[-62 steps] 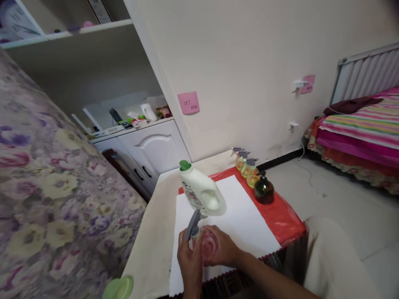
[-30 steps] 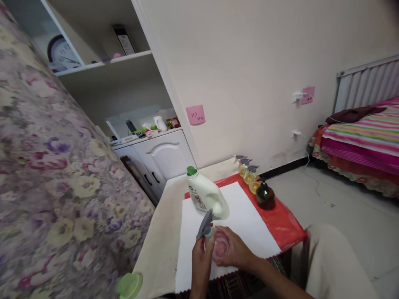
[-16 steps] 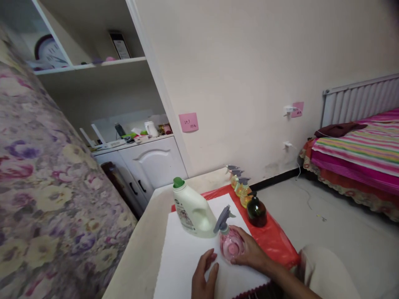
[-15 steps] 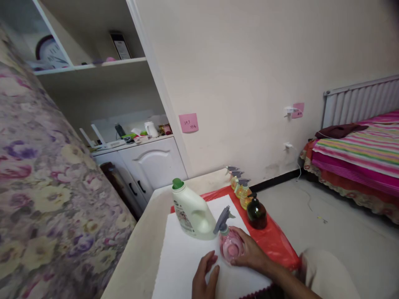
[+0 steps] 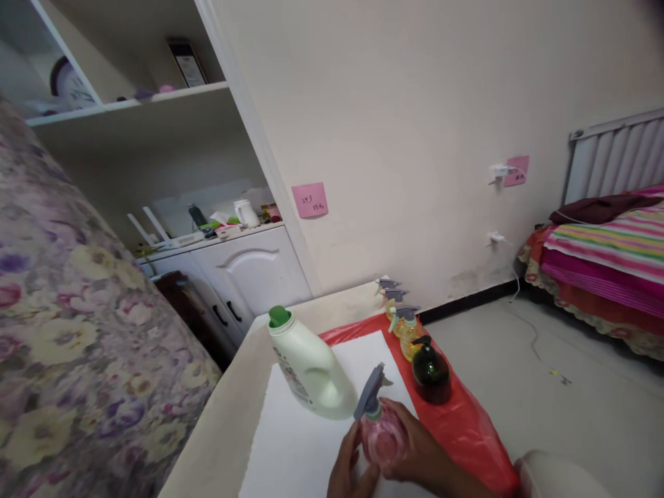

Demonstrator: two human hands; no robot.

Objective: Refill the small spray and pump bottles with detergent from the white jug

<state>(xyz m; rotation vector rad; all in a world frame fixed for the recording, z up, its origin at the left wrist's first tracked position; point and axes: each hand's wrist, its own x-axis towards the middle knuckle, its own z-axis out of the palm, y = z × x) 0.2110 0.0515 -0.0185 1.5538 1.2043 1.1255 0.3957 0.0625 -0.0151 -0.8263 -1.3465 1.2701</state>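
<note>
A pink spray bottle (image 5: pixel 384 437) with a grey trigger head stands tilted over the white sheet (image 5: pixel 270 436) at the bottom centre. My right hand (image 5: pixel 415 453) is wrapped round its right side. At its left side, my left hand (image 5: pixel 351 462) has fingers and thumb closed against the bottle; the exact contact is partly hidden. Just behind is a pale green detergent jug (image 5: pixel 316 373) with a green cap. A dark pump bottle (image 5: pixel 431 373) sits to the right on a red plastic sheet (image 5: pixel 467 429). Beyond it, several yellow spray bottles (image 5: pixel 409 335) line the table's far right edge.
The cream table (image 5: pixel 218 422) ends at the wall behind. A floral curtain (image 5: pixel 67 332) hangs on the left beside a white cabinet (image 5: pixel 254 270). At right are a bed (image 5: pixel 612 242) and a cable (image 5: pixel 534 339) on the floor. A pale rounded object (image 5: pixel 555 474) is near the table corner.
My left hand has come up and right to the pink spray bottle, closing against its left side. My right hand still holds the bottle, now slightly lower in view. The camera view has shifted.
</note>
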